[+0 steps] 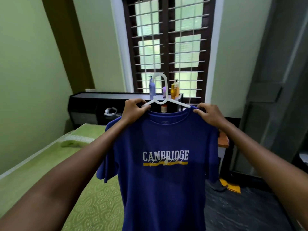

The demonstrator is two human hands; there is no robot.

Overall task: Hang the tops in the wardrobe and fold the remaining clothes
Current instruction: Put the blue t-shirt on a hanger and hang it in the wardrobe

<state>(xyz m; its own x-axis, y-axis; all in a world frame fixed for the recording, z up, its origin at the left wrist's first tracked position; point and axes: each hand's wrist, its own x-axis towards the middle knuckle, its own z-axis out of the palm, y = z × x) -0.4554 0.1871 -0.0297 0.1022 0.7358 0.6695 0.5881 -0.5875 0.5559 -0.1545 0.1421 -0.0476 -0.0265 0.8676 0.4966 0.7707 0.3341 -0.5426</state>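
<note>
A person holds up a blue T-shirt [164, 164] in front of them with both arms stretched out. The shirt has the word CAMBRIDGE on its front in white letters, with a yellow stripe under it. It hangs down straight, above the edge of a bed [50, 172] with a green cover.

A white hanger [160, 95] is inside the neck of the shirt. Its big round hook sticks up above the collar. The hanger's right arm goes under the cloth at the shoulder. Its left arm is bare near the collar.

The left hand [133, 112] is curled at the left shoulder of the shirt. Its fingers wrap the left arm of the hanger and the cloth by the collar. The right hand [210, 116] pinches the cloth at the right shoulder, just where the hanger goes in. Its thumb and fingers are bent tight on the shirt.

Behind the shirt is a dark shelf [108, 97] under a tall window [168, 45] with bars. Some bottles [175, 90] stand on the shelf, close to the hanger's hook. White headphones [110, 111] lie lower down in the shelf. The wall to the left is green. On the dark floor to the right lies a yellow cloth [231, 186].
</note>
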